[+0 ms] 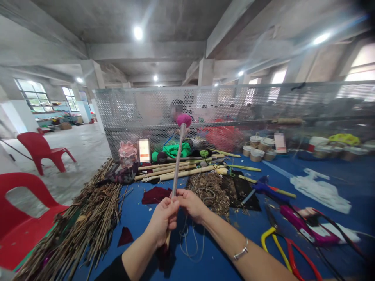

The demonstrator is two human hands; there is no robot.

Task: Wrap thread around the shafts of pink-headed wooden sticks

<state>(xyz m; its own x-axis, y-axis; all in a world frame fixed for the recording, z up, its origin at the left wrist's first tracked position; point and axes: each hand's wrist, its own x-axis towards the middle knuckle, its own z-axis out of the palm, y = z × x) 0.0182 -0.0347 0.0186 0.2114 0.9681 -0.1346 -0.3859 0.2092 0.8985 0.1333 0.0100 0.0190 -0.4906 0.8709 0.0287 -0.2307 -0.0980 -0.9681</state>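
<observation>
Upright in front of me stands a stick with a round magenta head. Its shaft is wrapped in something greyish, and a bare wooden end shows below. My left hand is closed around the lower shaft. Just above and beside it, the fingers of my right hand are pinched together against the stick. A thin pale cord hangs in loose loops below my right hand; whether those fingers also grip it, I cannot tell. Dark red cloth pieces lie on the blue table nearby.
Dry twigs are heaped on the left beside red chairs. Pale sticks and wood shavings lie ahead. To the right are a blue glue gun, yellow-and-red-handled cutters and tubs. A perforated metal screen stands behind.
</observation>
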